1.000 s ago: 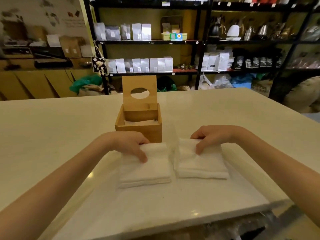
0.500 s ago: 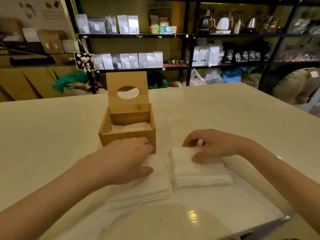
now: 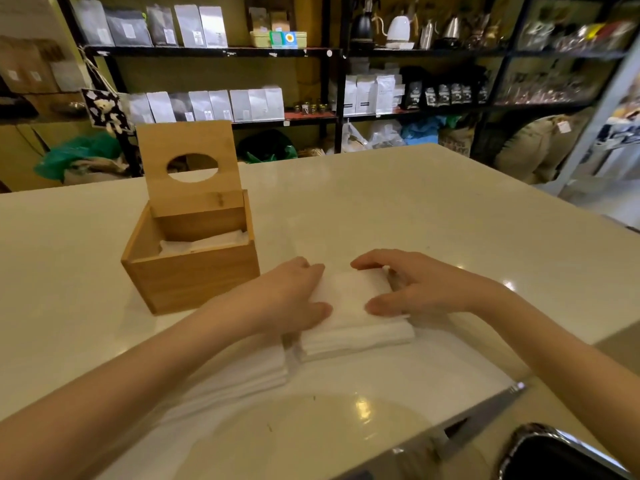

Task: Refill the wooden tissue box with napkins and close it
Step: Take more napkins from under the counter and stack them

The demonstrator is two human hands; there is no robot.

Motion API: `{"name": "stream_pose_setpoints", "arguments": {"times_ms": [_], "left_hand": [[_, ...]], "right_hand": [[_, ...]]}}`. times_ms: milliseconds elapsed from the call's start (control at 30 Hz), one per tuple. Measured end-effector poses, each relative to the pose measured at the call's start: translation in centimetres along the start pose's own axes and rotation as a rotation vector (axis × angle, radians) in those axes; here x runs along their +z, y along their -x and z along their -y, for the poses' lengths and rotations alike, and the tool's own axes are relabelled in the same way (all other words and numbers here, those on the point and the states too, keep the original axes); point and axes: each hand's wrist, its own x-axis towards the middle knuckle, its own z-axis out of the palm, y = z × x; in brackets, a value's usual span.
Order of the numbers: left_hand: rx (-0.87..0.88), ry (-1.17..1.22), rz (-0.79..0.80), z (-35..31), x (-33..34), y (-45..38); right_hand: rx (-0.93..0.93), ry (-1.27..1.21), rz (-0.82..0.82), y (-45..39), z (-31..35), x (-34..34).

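- Bracketing the right napkin stack (image 3: 353,317) from both sides: left hand (image 3: 294,299) on its left edge, right hand (image 3: 412,289) on its right, fingers (image 3: 377,308) spread and pressing, not visibly closed round it.
- Lying flat on the desk (image 3: 433,216), long axis roughly left to right.
- Sitting ahead and left: wooden tissue box (image 3: 194,268), lid (image 3: 188,161) upright, some napkins inside; nearer the left hand.
- Waiting under the left forearm: second stack (image 3: 256,368).
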Motion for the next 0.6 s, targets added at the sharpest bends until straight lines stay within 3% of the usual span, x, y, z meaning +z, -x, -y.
{"name": "stream_pose_setpoints", "arguments": {"times_ms": [167,400,600], "left_hand": [[-0.048,-0.153,0.085,-0.6,-0.9,-1.3],[-0.089,-0.099,0.186,-0.8,-2.2,-2.6],[-0.057,0.014,0.12,0.1,-1.9,-2.3]], "right_hand": [[0.106,0.06,0.078,-0.9,0.9,-0.8],[0.173,0.113,0.271,-3.0,1.8,-1.9],[0.102,0.044,0.206,-2.6,1.6,-2.1]]}}
